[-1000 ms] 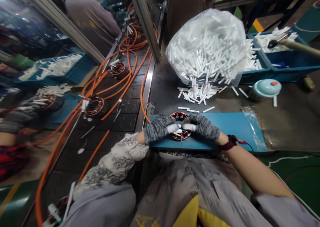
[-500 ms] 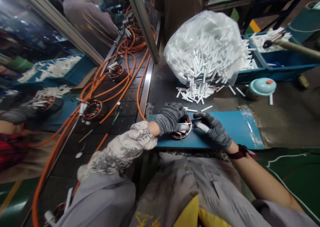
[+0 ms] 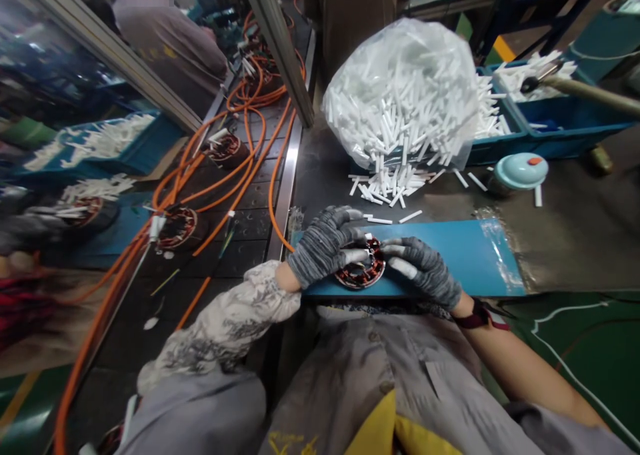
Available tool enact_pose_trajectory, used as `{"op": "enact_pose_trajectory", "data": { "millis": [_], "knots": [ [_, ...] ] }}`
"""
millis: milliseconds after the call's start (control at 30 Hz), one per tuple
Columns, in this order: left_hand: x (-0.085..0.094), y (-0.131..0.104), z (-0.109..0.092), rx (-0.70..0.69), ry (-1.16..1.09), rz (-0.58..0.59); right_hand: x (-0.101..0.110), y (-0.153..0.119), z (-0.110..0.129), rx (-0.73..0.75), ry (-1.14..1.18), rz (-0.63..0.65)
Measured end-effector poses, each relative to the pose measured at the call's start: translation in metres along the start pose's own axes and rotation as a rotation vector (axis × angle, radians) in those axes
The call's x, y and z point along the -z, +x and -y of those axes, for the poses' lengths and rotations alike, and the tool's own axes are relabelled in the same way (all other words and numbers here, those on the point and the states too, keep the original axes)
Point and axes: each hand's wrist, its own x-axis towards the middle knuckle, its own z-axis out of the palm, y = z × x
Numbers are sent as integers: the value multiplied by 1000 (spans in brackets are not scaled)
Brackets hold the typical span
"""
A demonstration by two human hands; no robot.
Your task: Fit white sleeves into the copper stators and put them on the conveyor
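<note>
A round stator with copper-coloured windings (image 3: pixel 361 278) rests on a blue board (image 3: pixel 450 248) in front of me. My left hand (image 3: pixel 327 245), in a grey striped glove, reaches over its left side with fingers spread. At its right rim is my right hand (image 3: pixel 423 268), gloved alike, fingertips touching or close to the windings and thumb apart; I see nothing held in it. A small white piece (image 3: pixel 369 237) shows at the stator's upper edge, between the hands. Loose white tubes (image 3: pixel 400 183) lie just beyond the board.
Behind stands a clear bag full of white tubes (image 3: pixel 410 101), with blue bins (image 3: pixel 575 135) and a light blue lidded jar (image 3: pixel 521 171) to its right. Orange hoses (image 3: pixel 250 168) and further stators (image 3: pixel 181 229) lie on the left conveyor. A co-worker's gloved hand (image 3: pixel 35 228) is far left.
My left hand has shifted left and its fingers have spread, uncovering more of the stator. My right hand's fingers have come to the stator's rim. The view has shifted slightly.
</note>
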Motion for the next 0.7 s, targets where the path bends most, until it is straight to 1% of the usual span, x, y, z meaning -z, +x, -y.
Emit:
{"op": "enact_pose_trajectory", "data": {
  "millis": [33,100,167,200,233,300,367,433,533,600,633,700],
  "knots": [
    [-2,-5,0,-38,-4,6,-2,3,0,28,-7,46],
    [-6,-10,1,-49,-11,68,-5,13,0,44,-4,136],
    [-9,-10,4,-66,-44,142,-7,24,1,17,52,228],
    [-9,-10,7,-86,-71,157,-6,29,3,4,100,275],
    [-9,-10,10,-105,-96,152,-6,33,4,-1,152,316],
    [-8,-10,15,-135,-135,101,-4,38,6,4,236,356],
    [-9,-13,17,-144,-183,53,-4,38,7,14,260,345],
    [-12,-15,18,-143,-272,44,-10,35,7,17,202,298],
    [-18,-18,18,-132,-398,65,-23,31,6,28,17,157],
    [-20,-17,19,-127,-417,84,-28,30,7,22,-61,74],
    [-20,-17,20,-122,-413,96,-28,30,7,15,-61,61],
    [-16,-16,21,-106,-413,136,-23,32,7,-10,6,116]
  ]
}}
